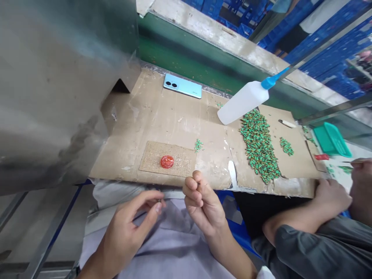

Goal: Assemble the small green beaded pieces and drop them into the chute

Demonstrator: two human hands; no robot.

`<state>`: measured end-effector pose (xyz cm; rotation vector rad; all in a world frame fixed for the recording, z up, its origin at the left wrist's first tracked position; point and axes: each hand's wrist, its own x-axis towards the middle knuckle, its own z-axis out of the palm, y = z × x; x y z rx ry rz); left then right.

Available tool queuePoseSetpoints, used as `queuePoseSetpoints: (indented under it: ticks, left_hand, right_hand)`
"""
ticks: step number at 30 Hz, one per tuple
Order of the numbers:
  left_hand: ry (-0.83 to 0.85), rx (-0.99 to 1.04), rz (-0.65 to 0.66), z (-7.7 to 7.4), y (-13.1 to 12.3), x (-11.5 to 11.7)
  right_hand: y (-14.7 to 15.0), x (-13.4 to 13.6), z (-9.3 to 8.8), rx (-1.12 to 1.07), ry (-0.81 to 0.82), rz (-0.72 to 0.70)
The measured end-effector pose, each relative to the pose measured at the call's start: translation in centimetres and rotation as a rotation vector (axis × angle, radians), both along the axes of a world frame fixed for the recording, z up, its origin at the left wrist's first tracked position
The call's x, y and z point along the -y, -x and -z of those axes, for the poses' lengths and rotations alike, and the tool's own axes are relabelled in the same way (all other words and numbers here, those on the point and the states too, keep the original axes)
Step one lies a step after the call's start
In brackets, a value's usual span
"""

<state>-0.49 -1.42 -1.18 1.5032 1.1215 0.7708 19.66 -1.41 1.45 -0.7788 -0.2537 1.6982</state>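
My left hand (130, 223) hovers over my lap just below the table edge, thumb and forefinger pinched on something tiny that I cannot make out. My right hand (202, 203) is beside it, fingers curled shut at the edge of the cardboard sheet (162, 116); whether it holds anything is hidden. Just beyond my hands, a red round blob (167, 161) lies on a small speckled pad (174, 161). A small cluster of green beads (198, 145) sits past it.
A large heap of green beads (260, 147) lies to the right, with a white squeeze bottle (244, 102) with a blue nozzle above it. A blue phone (182, 86) rests at the back. A co-worker's hand (331, 195) grips the cardboard's right edge. A metal panel (58, 77) stands at left.
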Motion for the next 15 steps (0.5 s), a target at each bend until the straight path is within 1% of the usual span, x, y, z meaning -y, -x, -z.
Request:
queuePoseSetpoints:
  ticks: [2, 4, 5, 6, 7, 9, 11, 12, 13, 15]
  left_hand:
    - [-0.019, -0.049, 0.191, 0.4, 0.0, -0.3]
    - [0.022, -0.090, 0.389, 1.7, -0.1, -0.7]
    - [0.062, -0.112, 0.452, 2.7, -0.3, -0.8]
    - [0.111, -0.130, 0.505, 4.1, -0.5, -1.0]
    - [0.143, -0.154, 0.494, 5.8, -0.8, -1.2]
    - [0.179, -0.149, 0.439, 9.5, -1.4, -1.8]
    - [0.215, -0.136, 0.361, 12.8, -2.0, -2.5]
    - [0.201, -0.166, 0.334, 14.1, -2.2, -2.8]
    - [0.179, -0.186, 0.348, 15.0, -2.3, -3.0]
    - [0.151, -0.196, 0.380, 15.9, -2.3, -3.2]
  right_hand:
    - [0.3, 0.0, 0.2, 0.112, -0.016, 0.019]
    - [0.1, 0.0, 0.4, 0.274, -0.044, 0.060]
    - [-0.5, 0.0, 0.5, 0.377, -0.059, 0.094]
    - [-1.7, -0.1, 0.6, 0.494, -0.075, 0.145]
    - [-3.4, -0.2, 0.6, 0.625, -0.086, 0.209]
    - [-8.5, -0.4, 0.0, 0.918, -0.084, 0.384]
    - [-15.2, -0.5, -1.3, 1.223, 0.002, 0.569]
    - [-18.7, -0.5, -2.1, 1.359, 0.075, 0.629]
    - [-22.1, -0.4, -3.0, 1.479, 0.162, 0.669]
    - [-27.8, -0.5, -4.4, 1.688, 0.341, 0.699]
